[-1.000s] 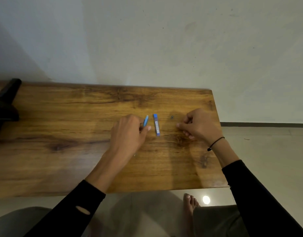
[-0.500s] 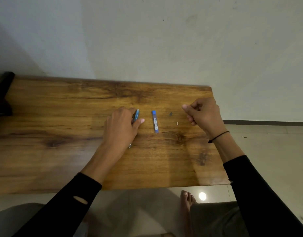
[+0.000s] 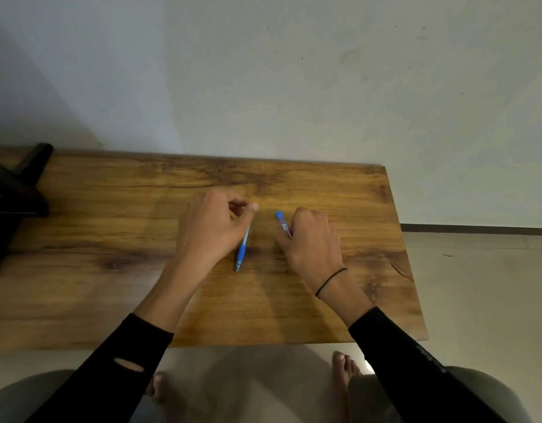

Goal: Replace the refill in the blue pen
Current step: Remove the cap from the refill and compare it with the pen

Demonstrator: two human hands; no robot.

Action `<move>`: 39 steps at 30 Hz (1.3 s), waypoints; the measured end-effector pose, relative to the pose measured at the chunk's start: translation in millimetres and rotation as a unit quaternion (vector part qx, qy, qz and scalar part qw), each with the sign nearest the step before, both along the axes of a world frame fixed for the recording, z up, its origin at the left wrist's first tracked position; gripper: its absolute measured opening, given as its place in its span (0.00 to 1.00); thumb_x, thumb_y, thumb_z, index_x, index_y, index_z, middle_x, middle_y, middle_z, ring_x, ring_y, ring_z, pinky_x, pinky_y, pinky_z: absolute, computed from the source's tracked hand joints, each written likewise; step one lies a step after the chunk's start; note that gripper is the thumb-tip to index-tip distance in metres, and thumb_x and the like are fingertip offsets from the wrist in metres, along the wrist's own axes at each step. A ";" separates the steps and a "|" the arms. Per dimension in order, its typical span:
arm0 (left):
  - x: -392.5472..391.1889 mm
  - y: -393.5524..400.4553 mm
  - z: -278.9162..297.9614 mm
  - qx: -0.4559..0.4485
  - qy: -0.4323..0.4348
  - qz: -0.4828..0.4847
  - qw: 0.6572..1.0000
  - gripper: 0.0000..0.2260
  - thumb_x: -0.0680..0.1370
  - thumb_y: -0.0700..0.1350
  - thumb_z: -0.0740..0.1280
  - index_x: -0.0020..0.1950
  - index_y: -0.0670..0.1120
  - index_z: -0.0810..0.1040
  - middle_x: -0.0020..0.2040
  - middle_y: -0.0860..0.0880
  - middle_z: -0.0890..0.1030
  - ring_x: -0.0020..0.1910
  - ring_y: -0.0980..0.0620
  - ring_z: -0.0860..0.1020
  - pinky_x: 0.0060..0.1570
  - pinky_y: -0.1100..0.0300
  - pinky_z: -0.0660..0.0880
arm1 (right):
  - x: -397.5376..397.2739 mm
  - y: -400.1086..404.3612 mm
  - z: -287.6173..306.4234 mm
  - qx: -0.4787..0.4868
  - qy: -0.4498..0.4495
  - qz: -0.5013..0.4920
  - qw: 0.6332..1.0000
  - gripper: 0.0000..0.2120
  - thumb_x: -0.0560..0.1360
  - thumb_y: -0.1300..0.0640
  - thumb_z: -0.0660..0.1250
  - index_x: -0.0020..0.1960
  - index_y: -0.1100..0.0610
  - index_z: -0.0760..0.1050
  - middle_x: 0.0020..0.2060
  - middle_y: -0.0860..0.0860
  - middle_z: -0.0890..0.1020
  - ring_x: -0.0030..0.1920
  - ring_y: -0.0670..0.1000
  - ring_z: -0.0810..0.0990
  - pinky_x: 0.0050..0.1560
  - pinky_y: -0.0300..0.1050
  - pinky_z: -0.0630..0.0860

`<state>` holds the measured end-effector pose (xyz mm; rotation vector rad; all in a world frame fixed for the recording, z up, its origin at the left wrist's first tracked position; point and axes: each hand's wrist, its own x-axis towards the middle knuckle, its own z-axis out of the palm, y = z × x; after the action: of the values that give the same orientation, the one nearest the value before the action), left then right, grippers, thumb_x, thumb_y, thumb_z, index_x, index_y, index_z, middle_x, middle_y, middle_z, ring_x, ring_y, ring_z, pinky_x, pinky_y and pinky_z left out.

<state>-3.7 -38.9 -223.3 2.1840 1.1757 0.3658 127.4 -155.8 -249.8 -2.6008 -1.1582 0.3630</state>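
The blue pen (image 3: 242,251) points its tip toward me, its upper half hidden under my left hand (image 3: 213,227), whose fingers and thumb curl round it above the wooden table (image 3: 80,270). A small blue-capped refill case (image 3: 282,222) lies just right of the pen. My right hand (image 3: 312,242) has come down on the case's near end, its fingers curled at it; the case's lower part is hidden under those fingers.
A black stand-like object (image 3: 16,196) sits at the table's far left. The table's right edge (image 3: 407,254) is close beside my right hand, with floor beyond. A wall runs directly behind the table. My bare feet are below the front edge.
My right hand moved left from the table's right side and came down on the refill case. My left hand turned the pen so more of its tip end shows.
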 end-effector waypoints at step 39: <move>8.6 -16.6 5.0 -0.123 -0.025 -0.155 0.980 0.08 0.83 0.51 0.72 0.49 0.52 0.90 0.40 0.58 0.87 0.33 0.70 0.80 0.39 0.62 0.73 | 35.9 -6.5 41.4 0.199 0.305 0.044 0.930 0.03 0.81 0.62 0.73 0.48 0.60 0.82 0.38 0.51 0.84 0.31 0.44 0.84 0.29 0.41 0.82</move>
<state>4.9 -55.5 -218.3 2.0822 0.7896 0.1328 163.3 -162.3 -208.4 -1.8851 -0.9890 0.7938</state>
